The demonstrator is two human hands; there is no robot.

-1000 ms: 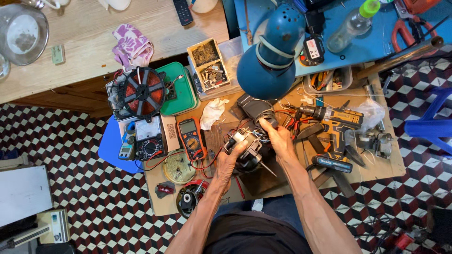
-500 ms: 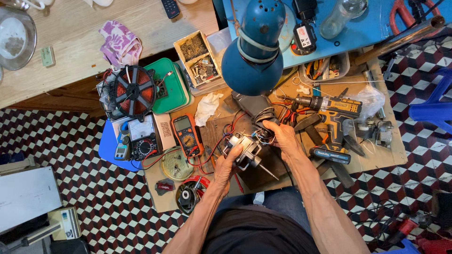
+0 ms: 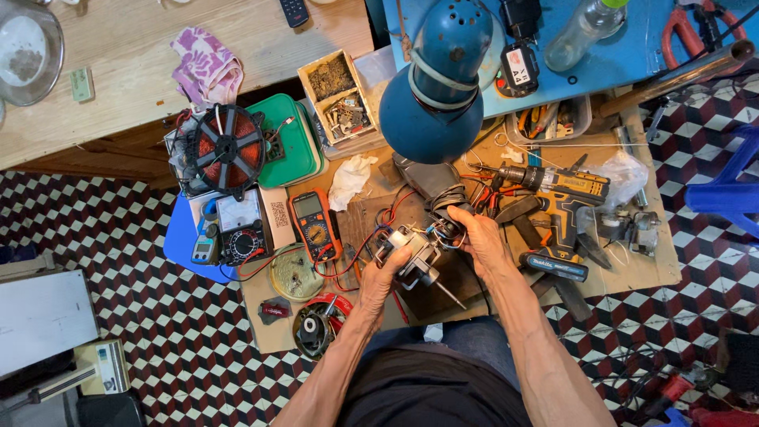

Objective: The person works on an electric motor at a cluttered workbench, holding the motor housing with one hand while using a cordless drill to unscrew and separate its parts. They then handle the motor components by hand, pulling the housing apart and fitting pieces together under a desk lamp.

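I see my left hand [image 3: 385, 273] wrapped around the small electric motor [image 3: 411, 255], holding it just above the desk [image 3: 632, 269] near me. Its shaft points toward me and to the right. My right hand [image 3: 482, 245] pinches the wire bundle [image 3: 449, 229] at the motor's far-right side, so that hand sits closer to the leads. Farther left lies the orange multimeter [image 3: 315, 225]; beyond, the blue lamp [image 3: 439, 87].

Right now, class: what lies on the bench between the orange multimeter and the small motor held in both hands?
In the head view, red wires cross the bench between the orange multimeter and the small motor.
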